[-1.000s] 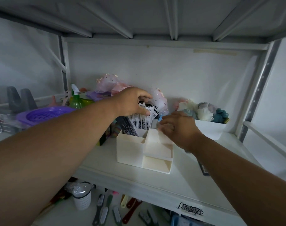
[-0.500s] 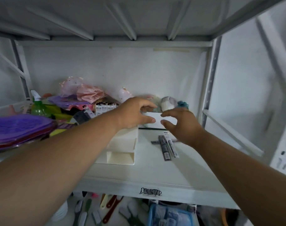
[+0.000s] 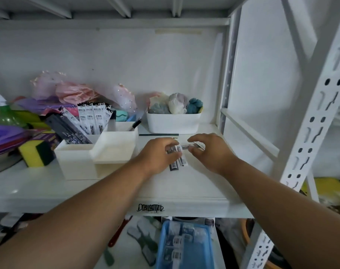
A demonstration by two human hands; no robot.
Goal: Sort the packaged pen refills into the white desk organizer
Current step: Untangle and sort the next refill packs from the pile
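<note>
The white desk organizer [image 3: 76, 160] stands on the white shelf [image 3: 184, 189], left of both hands. White refill packs [image 3: 91, 117] and dark ones [image 3: 68, 131] stand upright in its rear compartments. More packaged pen refills [image 3: 178, 164] lie flat on the shelf to its right. My left hand [image 3: 159, 156] reaches over them with curled fingers gripping their upper ends. My right hand [image 3: 211, 152] pinches the right end of one pack [image 3: 188, 146] between thumb and fingers. The packs' middles are hidden under my left fingers.
A white bin [image 3: 173, 121] of yarn balls sits behind the hands, with a thin dark stick [image 3: 158, 134] in front of it. A yellow-green sponge [image 3: 36, 152] and purple clutter fill the left. The perforated shelf upright [image 3: 310, 123] rises at right. A blue tray [image 3: 184, 247] sits below.
Both hands dropped from near the white bin to the loose refill packs on the shelf and took hold of them. The view shifted right and down from the organizer.
</note>
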